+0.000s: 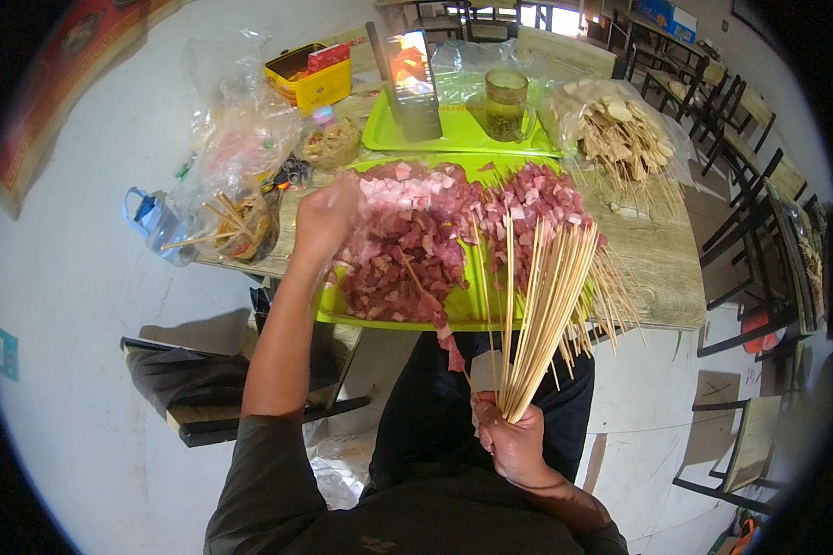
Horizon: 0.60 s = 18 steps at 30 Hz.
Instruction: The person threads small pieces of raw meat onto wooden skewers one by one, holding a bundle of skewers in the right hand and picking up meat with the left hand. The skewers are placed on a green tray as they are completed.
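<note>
My right hand (512, 437) grips a fanned bundle of bamboo skewers (545, 298) in front of my lap. From the same hand a single skewer slants up to the left, with raw meat pieces (444, 340) threaded on it. My left hand (327, 214), blurred, is at the left side of a heap of diced raw meat (402, 250); its fingertips are hidden, so whether it holds anything is unclear. Paler fatty cubes (406, 191) lie at the back of the heap. A green tray (389, 323) carries the meat, with more meat-loaded skewers (541, 191) piled on its right.
Behind stands a second green tray (461, 142) with a lit phone (416, 90) and a glass mug (507, 111). Left are a yellow tub (326, 87), plastic bags (243, 132) and a container with sticks (246, 229). Bagged skewered food (618, 132) sits right; a stool (215, 416) stands lower left.
</note>
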### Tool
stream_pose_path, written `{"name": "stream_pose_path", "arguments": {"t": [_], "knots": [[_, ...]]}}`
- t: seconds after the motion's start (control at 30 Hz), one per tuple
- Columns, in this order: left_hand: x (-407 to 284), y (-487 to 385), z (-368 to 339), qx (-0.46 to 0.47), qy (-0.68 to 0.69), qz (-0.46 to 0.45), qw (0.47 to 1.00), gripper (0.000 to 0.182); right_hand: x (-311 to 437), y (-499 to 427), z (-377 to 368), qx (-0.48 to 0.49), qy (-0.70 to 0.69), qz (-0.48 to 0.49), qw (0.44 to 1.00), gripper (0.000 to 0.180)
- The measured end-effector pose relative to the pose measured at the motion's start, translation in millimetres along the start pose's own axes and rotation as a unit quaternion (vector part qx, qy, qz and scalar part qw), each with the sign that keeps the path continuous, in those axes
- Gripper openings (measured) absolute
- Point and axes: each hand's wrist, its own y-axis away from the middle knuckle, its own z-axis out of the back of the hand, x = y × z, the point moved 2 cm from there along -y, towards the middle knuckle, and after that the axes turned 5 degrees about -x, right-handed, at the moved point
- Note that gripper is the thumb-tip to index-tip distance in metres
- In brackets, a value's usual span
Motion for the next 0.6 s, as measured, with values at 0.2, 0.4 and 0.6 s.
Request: {"name": "stream_pose_path", "arguments": {"t": [0.2,0.4,0.6], "knots": [[22.5,-11.8,-2.6,-0.001,0.050,-0.038,0.998,0.018,1.7,-0.5,0.1,0.004,-0.004,-0.005,1.000,0.015],[18.6,-20.7,3.9,0.070,0.262,0.068,0.960,0.030,-0.3,-1.4,1.3,0.009,-0.006,-0.003,1.000,0.015],[13.6,9.2,6.3,0.124,0.433,0.170,0.877,0.034,-2.0,-0.2,2.2,0.024,-0.008,0.017,1.000,0.015]]}}
